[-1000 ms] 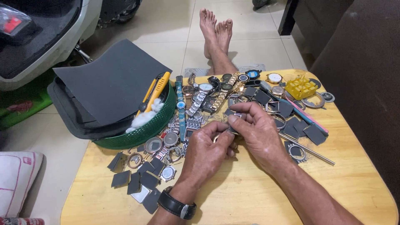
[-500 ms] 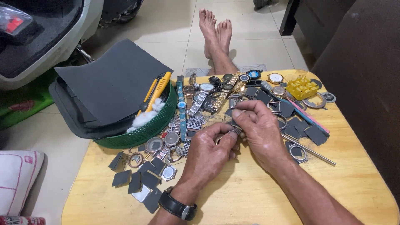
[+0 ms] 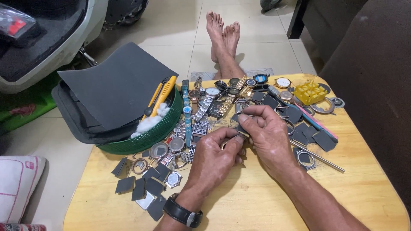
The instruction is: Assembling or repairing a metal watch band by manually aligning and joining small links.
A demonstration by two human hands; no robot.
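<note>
Hands meet at the frame's centre: your left hand pinches a small metal watch part between thumb and fingers, low over the bench, seemingly to steady it, while your right hand closes its fingertips on the same piece from above. Watches and dark sandpaper squares lie scattered within reach; a green basket sits at left.

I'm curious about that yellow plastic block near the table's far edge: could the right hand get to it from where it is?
Probably yes. The right hand is nearer the yellow block than the left hand, with only flat parts between.
</note>
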